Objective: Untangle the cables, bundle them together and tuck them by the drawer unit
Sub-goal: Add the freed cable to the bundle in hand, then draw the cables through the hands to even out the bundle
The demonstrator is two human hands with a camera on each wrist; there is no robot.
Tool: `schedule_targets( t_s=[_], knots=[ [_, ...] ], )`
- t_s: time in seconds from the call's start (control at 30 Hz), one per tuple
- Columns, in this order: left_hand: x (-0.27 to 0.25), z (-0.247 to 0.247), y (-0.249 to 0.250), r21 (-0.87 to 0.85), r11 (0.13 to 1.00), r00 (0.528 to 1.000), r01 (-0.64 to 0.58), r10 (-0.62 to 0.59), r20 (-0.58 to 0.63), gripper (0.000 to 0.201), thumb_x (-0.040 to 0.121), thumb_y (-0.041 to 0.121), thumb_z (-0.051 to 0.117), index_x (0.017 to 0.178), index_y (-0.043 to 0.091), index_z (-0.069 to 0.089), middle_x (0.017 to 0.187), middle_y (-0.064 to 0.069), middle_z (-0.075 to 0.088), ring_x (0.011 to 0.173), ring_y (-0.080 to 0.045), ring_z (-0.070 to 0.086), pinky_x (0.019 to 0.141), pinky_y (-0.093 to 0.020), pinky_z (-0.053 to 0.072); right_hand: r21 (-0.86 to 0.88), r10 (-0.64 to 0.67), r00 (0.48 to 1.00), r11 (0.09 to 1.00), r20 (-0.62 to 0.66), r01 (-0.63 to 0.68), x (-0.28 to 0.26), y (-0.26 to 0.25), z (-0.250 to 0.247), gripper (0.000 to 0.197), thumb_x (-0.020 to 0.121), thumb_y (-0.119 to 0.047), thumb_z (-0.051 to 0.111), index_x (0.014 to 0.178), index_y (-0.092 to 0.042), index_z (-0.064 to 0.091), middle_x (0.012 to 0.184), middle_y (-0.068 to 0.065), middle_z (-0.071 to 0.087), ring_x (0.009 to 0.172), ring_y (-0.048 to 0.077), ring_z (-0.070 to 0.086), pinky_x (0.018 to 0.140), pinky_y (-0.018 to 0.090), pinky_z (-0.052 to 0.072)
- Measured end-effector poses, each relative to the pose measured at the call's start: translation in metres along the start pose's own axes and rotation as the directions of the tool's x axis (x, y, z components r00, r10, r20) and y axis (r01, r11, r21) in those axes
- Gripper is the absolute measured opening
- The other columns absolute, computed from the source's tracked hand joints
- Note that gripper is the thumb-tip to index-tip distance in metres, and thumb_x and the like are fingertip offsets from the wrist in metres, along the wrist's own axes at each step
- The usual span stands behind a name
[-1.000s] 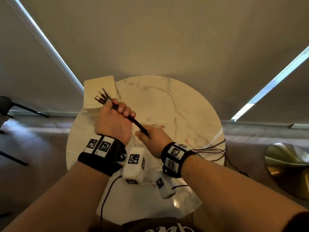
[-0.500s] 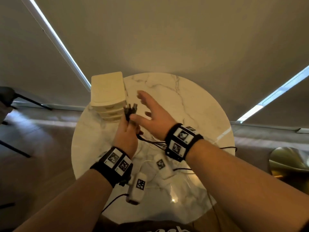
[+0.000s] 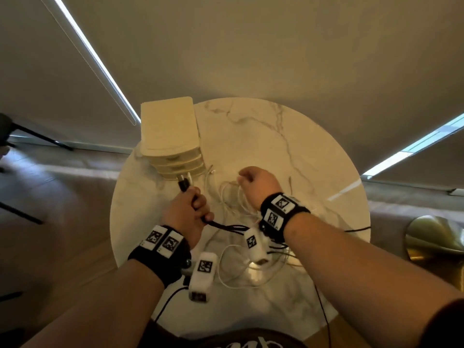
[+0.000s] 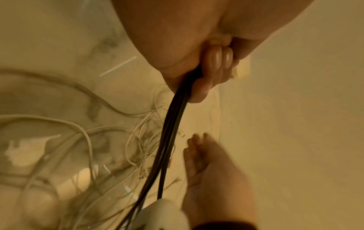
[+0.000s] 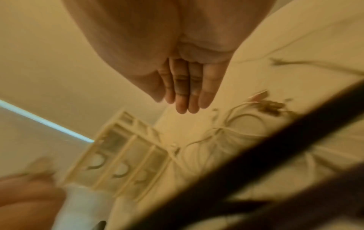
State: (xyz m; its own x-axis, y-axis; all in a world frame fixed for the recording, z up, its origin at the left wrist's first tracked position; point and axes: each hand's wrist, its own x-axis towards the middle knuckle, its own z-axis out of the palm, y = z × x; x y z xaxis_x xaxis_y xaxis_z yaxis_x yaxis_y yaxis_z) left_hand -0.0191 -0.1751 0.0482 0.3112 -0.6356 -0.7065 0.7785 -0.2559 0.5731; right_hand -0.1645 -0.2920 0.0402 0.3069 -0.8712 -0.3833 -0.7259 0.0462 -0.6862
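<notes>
Head view: right hand seen from the back only, fingers curled under and hidden, whether pinching a white strand not determinable. Right wrist view: blurred throughout; fingers extended together, nothing discernible in them; grip state undetermined. Left wrist view: blurred at edges; left hand clenched round black cables, bundle trailing down out of frame.

Black cables: plug ends protruding above left hand, touching or just short of drawer unit front, contact unclear.

White cables: loose tangle on worktop, between both hands and just beside drawer unit.

Drawer unit: cream, at left rear of worktop. Drawer fronts closed, translucent; contents not legible.
</notes>
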Motion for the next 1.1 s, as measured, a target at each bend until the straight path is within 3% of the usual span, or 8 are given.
schedule_targets(
  t_s=[0.13,0.3,0.47,0.57,0.73,0.83,0.97,1.1],
  knots=[
    [0.009,-0.007,0.017,-0.027,1.000,1.000,0.015,-0.015,0.003,0.031,0.103,0.023,0.042,0.072,0.019,0.043,0.061,0.003,0.027,0.049,-0.014,0.023,0.053,-0.030,0.027,-0.169,0.134,0.989,0.978,0.057,-0.123,0.040,0.019,0.016,0.020,0.098,-0.023,0.058,0.106,-0.019,0.077,0.111,0.006,0.075,0.099,0.027,0.068,0.079,0.027,0.049],
    [0.021,-0.010,0.019,0.026,1.000,1.000,-0.010,0.010,0.000,0.025,0.096,0.018,0.043,0.071,0.019,0.043,0.060,0.003,0.027,0.047,-0.013,0.020,0.047,-0.028,0.025,-0.508,0.235,0.965,0.849,0.115,-0.146,0.059,0.027,0.040,0.051,0.101,-0.013,0.044,0.152,-0.008,0.044,0.134,0.015,0.065,0.118,0.033,0.064,0.091,0.036,0.053],
    [0.023,-0.008,0.022,0.091,0.996,0.999,-0.023,0.026,-0.030,0.026,0.097,0.019,0.044,0.071,0.019,0.045,0.058,0.003,0.027,0.044,-0.012,0.018,0.041,-0.027,0.018,-0.669,0.189,0.968,0.742,0.165,-0.031,0.048,0.046,0.055,0.036,0.099,-0.010,0.045,0.127,-0.004,0.067,0.129,0.021,0.066,0.119,0.037,0.063,0.099,0.043,0.054],
    [0.023,-0.008,0.021,0.107,0.993,0.999,-0.043,0.043,0.002,0.026,0.101,0.027,0.041,0.081,0.016,0.053,0.057,0.004,0.028,0.045,-0.011,0.019,0.043,-0.027,0.016,-0.556,0.199,0.972,0.825,0.127,-0.097,0.048,0.046,0.048,0.030,0.099,-0.017,0.050,0.118,-0.007,0.070,0.120,0.016,0.070,0.110,0.035,0.066,0.088,0.037,0.053],
    [0.018,0.000,0.021,0.162,0.986,0.999,-0.045,0.041,0.031,0.033,0.102,0.029,0.031,0.087,0.012,0.056,0.059,0.002,0.031,0.048,-0.013,0.021,0.045,-0.028,0.017,-0.115,0.135,0.991,0.984,0.006,-0.134,0.053,0.018,0.003,0.016,0.101,-0.027,0.049,0.102,-0.019,0.062,0.100,0.006,0.075,0.088,0.028,0.068,0.078,0.035,0.056],
    [0.015,0.004,0.016,0.184,0.980,0.997,-0.079,0.074,0.033,0.035,0.109,0.031,0.032,0.085,0.016,0.053,0.059,0.003,0.036,0.048,-0.013,0.028,0.046,-0.027,0.025,-0.062,0.013,0.999,0.998,-0.032,-0.015,0.043,-0.004,-0.042,0.017,0.104,-0.027,0.046,0.101,-0.022,0.061,0.085,0.002,0.072,0.074,0.022,0.067,0.066,0.031,0.052],
    [0.008,0.005,0.012,0.169,0.978,0.992,-0.124,0.122,0.024,0.038,0.111,0.036,0.036,0.083,0.017,0.053,0.059,0.002,0.041,0.048,-0.015,0.039,0.053,-0.031,0.042,0.216,-0.128,0.970,0.961,-0.204,0.173,0.009,-0.038,-0.098,0.025,0.106,-0.031,0.042,0.094,-0.024,0.062,0.069,0.000,0.060,0.057,0.016,0.052,0.060,0.032,0.042],
    [-0.001,0.011,0.007,0.113,0.987,0.993,-0.115,0.112,0.029,0.038,0.110,0.038,0.039,0.081,0.018,0.052,0.060,0.003,0.034,0.046,-0.013,0.029,0.049,-0.029,0.035,0.402,-0.262,0.957,0.869,-0.123,0.289,-0.036,-0.059,-0.121,0.014,0.106,-0.020,0.046,0.110,-0.023,0.059,0.070,0.003,0.067,0.054,0.017,0.051,0.052,0.032,0.048]
  ],
)
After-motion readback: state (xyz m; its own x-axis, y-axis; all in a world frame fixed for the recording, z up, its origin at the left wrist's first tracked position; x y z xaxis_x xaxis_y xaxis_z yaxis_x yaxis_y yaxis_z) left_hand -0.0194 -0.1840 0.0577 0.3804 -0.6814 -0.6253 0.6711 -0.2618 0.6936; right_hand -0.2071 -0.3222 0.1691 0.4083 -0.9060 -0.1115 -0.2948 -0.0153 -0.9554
